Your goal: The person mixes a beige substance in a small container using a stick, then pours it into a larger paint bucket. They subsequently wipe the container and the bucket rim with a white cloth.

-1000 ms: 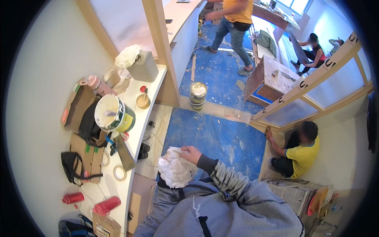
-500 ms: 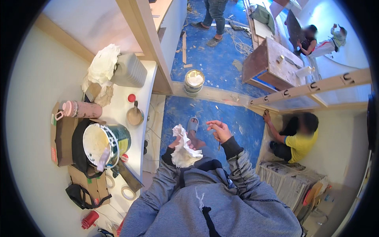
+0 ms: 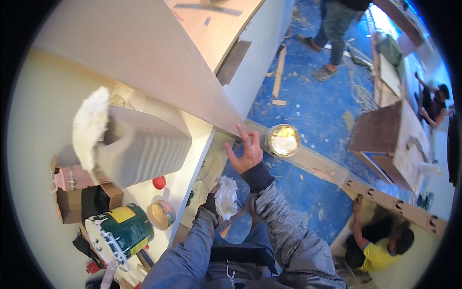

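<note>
My left hand (image 3: 210, 200) is low in front of my body, wrapped around a crumpled white sheet (image 3: 226, 197) that looks like cloth or soft paper. The sheet hides most of its fingers. Farther forward, my right hand (image 3: 249, 153) is raised with fingers spread and nothing visible in them. It appears beside the lower end of a wooden post (image 3: 211, 86) and left of an open metal can (image 3: 283, 140) on the floor sill. I cannot tell whether the fingertips touch the post.
A white shelf on my left bears a large grey jug (image 3: 144, 144) topped with white material, a green bucket (image 3: 120, 231), a round tub (image 3: 161, 214) and a pink bottle (image 3: 74, 178). A person in yellow (image 3: 380, 253) crouches at right. Another person's legs (image 3: 332, 38) stand ahead on blue floor covering.
My view has swung left and closer to the jug and post. My right hand has reached forward and its fingers have spread. The white sheet stays in my left hand.
</note>
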### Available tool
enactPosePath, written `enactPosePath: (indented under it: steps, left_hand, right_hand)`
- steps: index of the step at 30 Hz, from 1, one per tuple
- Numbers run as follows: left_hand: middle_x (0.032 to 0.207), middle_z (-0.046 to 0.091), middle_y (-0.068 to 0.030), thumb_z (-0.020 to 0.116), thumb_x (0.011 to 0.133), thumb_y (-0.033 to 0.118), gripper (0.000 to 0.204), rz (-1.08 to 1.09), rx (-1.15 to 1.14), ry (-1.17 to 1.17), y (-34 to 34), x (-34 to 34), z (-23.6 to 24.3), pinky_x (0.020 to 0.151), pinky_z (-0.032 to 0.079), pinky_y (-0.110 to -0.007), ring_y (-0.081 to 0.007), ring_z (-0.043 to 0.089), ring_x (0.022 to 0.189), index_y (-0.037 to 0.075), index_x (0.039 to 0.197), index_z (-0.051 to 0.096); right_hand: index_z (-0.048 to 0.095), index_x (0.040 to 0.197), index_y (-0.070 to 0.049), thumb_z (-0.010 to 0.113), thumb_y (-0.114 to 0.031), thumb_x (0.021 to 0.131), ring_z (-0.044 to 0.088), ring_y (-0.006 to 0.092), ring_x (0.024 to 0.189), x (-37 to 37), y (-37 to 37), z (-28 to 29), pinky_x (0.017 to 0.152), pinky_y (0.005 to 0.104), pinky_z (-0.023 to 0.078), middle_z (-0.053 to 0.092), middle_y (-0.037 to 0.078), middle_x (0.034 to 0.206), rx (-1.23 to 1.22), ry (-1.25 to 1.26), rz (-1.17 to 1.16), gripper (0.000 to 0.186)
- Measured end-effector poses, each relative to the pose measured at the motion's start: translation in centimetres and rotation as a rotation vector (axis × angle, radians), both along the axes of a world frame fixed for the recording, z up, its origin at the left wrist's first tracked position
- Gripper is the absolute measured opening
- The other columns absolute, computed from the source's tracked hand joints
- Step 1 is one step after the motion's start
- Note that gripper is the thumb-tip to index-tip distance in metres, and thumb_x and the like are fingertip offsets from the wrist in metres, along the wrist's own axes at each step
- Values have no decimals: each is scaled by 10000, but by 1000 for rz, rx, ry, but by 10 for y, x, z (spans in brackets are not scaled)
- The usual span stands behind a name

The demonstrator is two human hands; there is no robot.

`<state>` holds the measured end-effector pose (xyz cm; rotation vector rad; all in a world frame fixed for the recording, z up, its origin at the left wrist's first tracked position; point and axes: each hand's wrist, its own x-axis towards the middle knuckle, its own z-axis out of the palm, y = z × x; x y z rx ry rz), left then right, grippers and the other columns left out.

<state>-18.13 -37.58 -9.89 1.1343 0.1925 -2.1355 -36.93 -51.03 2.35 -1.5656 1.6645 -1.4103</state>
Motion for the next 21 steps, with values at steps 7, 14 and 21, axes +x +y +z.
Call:
enactPosePath:
  steps: [7, 14, 21]
  left_hand:
    - [1025, 672, -134, 506, 926, 426, 478, 87, 23, 82, -87, 33, -139, 859, 516, -447, -302, 646, 918, 35, 1188, 595]
    - [1066, 629, -126, 491, 926, 456, 497, 155, -421, 353, -169, 75, -267, 822, 500, -431, -288, 603, 958, 60, 1219, 555]
    - [1206, 568, -95, 449, 962, 456, 493, 230, -716, 406, -199, 88, -299, 890, 470, -439, -267, 554, 1075, 106, 1306, 490]
  right_hand:
    - [542, 1301, -121, 871, -160, 590, 503, 186, 695, 0, -100, -139, 577, 302, 476, 376, 129, 1091, -630, 43, 108, 784]
    - [539, 1307, 8, 825, -417, 660, 489, 159, 780, 13, -124, -168, 574, 249, 454, 375, 132, 1138, -908, 31, 50, 826]
    - [546, 1310, -11, 852, -382, 594, 489, 117, 601, 2, -111, -217, 509, 250, 448, 475, 142, 1094, -755, -189, 108, 862]
